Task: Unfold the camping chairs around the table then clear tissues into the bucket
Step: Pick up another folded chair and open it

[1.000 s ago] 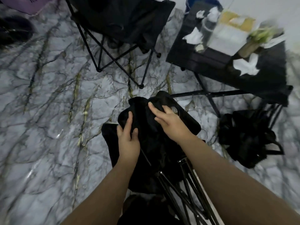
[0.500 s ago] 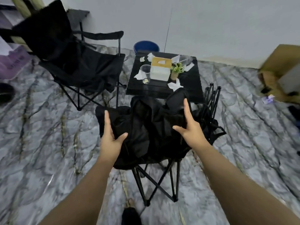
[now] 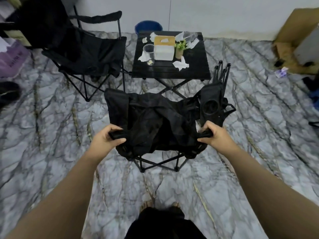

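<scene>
Left hand point(image 3: 108, 138) and right hand point(image 3: 214, 134) each have fingers clamped on a rear corner of the half-opened black fabric camping chair point(image 3: 153, 125), standing on the marbled floor before the black slatted worktop point(image 3: 193, 69). Crumpled white tissues point(image 3: 180, 64) lie on that worktop. The blue bucket point(image 3: 148, 27) stands behind it by the wall.

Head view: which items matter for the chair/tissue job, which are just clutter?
Job: chair being opened, left hand, right hand, folded chair, open chair, tissues, blue bucket, table.
Clutter: cardboard box, purple bag, plant, plastic cup.
</scene>
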`<action>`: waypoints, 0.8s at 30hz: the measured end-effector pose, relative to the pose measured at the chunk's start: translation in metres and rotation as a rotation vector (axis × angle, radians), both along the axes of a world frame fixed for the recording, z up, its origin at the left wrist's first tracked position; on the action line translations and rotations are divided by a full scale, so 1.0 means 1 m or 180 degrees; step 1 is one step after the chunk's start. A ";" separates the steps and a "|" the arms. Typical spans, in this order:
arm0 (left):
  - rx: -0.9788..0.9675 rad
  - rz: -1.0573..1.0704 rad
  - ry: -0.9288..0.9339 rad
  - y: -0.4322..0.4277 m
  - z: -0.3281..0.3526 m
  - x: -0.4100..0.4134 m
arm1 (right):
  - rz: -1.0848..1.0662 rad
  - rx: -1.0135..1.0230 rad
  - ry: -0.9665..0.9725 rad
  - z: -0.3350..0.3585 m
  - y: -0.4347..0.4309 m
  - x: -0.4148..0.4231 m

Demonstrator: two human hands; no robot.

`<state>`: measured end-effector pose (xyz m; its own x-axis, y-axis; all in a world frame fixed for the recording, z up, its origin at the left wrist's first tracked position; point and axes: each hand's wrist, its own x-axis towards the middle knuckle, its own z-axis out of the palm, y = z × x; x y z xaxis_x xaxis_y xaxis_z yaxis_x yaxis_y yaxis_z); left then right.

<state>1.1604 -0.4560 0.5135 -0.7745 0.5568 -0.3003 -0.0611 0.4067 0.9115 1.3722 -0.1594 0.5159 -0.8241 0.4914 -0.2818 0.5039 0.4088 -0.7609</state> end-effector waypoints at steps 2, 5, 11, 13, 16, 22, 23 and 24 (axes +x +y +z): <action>-0.0207 -0.0323 -0.0090 -0.011 0.000 0.002 | -0.0047 -0.0216 -0.0016 -0.003 -0.010 0.013; -0.0459 -0.0739 0.0001 -0.022 -0.007 0.006 | -0.0328 -0.0383 -0.0033 -0.010 -0.026 0.029; -0.0643 -0.0899 0.0464 -0.035 -0.004 -0.002 | -0.0663 -0.0048 -0.0083 -0.015 -0.035 0.047; -0.0721 -0.0822 0.0533 -0.043 -0.001 -0.003 | -0.0597 0.0055 -0.0145 -0.016 -0.040 0.055; -0.0754 -0.0595 0.0624 -0.059 0.005 -0.010 | -0.0535 0.0167 -0.0182 -0.014 -0.044 0.066; -0.1078 -0.0462 0.0862 -0.087 0.009 -0.020 | -0.0540 0.0433 -0.0303 -0.008 -0.051 0.088; -0.1148 -0.0497 0.0861 -0.092 0.007 -0.018 | -0.0531 0.0434 -0.0329 -0.008 -0.055 0.091; -0.1201 -0.0518 0.0848 -0.096 0.007 -0.017 | -0.0528 0.0424 -0.0349 -0.009 -0.058 0.094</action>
